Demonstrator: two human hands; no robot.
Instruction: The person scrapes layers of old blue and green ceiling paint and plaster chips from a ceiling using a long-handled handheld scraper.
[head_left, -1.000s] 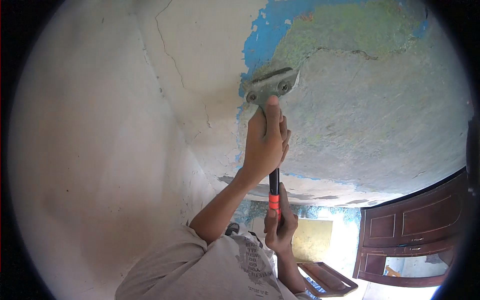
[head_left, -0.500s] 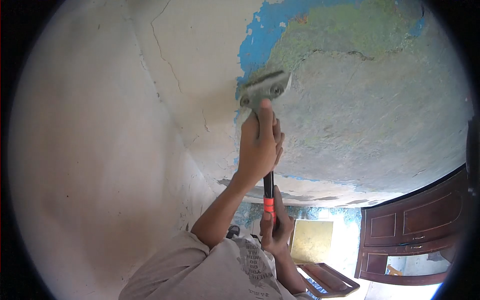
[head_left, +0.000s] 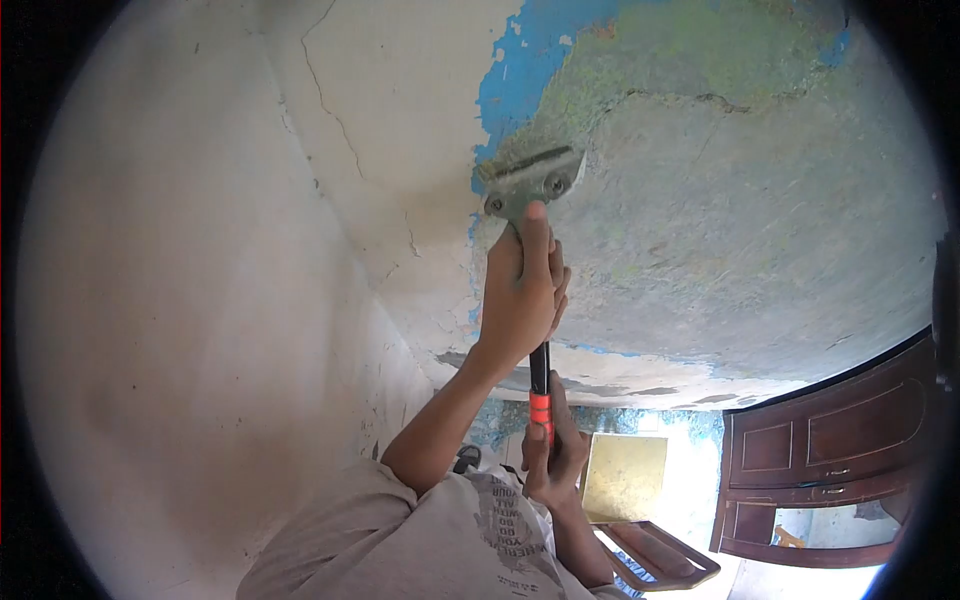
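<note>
Both hands hold a long-handled scraper (head_left: 540, 385) with a black and orange grip, raised overhead. Its metal blade head (head_left: 530, 180) presses flat on the ceiling at the edge of a patch of blue paint (head_left: 510, 80). My left hand (head_left: 522, 290) grips the shaft just below the blade, one finger stretched up onto the metal head. Lower down, my right hand (head_left: 550, 455) is closed round the orange part of the handle. To the right of the blade is scraped, grey-green plaster (head_left: 720, 190).
A cracked white ceiling area (head_left: 400, 110) meets a pale wall (head_left: 190, 330) on the left. A dark wooden door (head_left: 830, 470) stands at the lower right, next to a bright opening. My light shirt (head_left: 440, 550) fills the bottom.
The blade head has shifted slightly left along the ceiling, and both hands have moved with it. The grip on the scraper is unchanged.
</note>
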